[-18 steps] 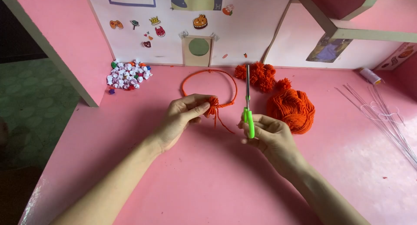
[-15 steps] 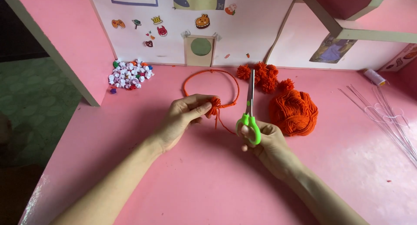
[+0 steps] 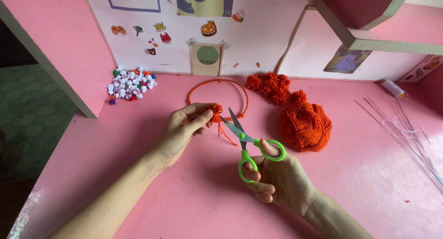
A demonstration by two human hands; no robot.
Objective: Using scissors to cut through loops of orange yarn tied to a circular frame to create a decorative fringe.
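pompom (image 3: 216, 111), small orange yarn tuft, pinched between thumb and fingertips of left hand (image 3: 184, 128), fingers together on it, loose strands hanging just below the fingertips. it sits on an orange yarn-wrapped ring (image 3: 217, 98) that loops away beyond the left fingers and lies flat on the pink tabletop (image 3: 138, 183). right hand (image 3: 277, 179) holds green-handled scissors (image 3: 247, 142), thumb and fingers through the loops, clamped on the handles; blades spread apart, tips just beside the pompom and the left thumb. orange yarn ball (image 3: 305, 126) right of the scissors, near the right hand's fingers but not touching. cluster of finished orange pompoms (image 3: 274, 88) beyond the ball, by the back wall. pile of small white and coloured beads or folded bits (image 3: 130, 83), can't tell which, well beyond the left fingers, far left. bundle of thin clear sticks (image 3: 406, 133) far right, well apart from both hands. small spool (image 3: 392, 88) at the right back corner. back wall (image 3: 258, 31) white with stickers and a taped card with a green circle (image 3: 207, 57). pink shelf (image 3: 369, 17) upper right. green patterned floor (image 3: 27, 119) past the left table edge.
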